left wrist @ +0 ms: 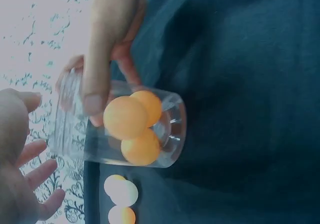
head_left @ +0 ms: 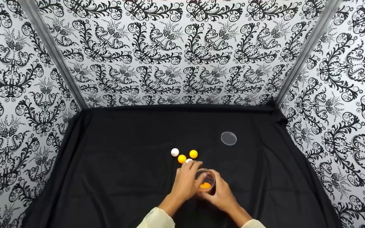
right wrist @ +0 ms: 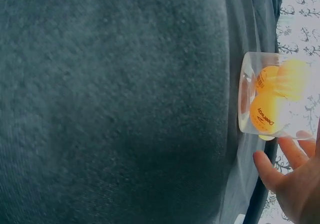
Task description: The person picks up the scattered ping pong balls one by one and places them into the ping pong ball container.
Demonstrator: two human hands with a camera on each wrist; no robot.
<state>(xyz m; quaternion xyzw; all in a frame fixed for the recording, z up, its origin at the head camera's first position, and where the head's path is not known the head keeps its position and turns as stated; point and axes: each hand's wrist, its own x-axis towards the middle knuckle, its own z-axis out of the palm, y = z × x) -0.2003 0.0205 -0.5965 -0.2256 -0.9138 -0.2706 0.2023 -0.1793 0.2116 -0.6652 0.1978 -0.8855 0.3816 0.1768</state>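
Note:
My right hand (head_left: 222,193) grips a clear plastic jar (left wrist: 172,129), its thumb and fingers around the jar's side. Three orange table-tennis balls (left wrist: 140,148) are inside the jar; the uppermost looks blurred in the right wrist view. My left hand (head_left: 185,182) is by the jar's mouth, and its fingers (left wrist: 42,174) are spread in the left wrist view with no ball seen in them. Just beyond the left fingers lie a white ball (head_left: 175,152), an orange ball (head_left: 193,154) and another orange ball (head_left: 182,159). A second white ball (head_left: 189,161) is partly hidden by those fingers.
A clear round lid (head_left: 229,138) lies flat on the black cloth (head_left: 131,136), farther back and to the right of the balls. The cloth covers the table and has folds. Patterned black-and-white walls (head_left: 182,53) stand behind and on both sides.

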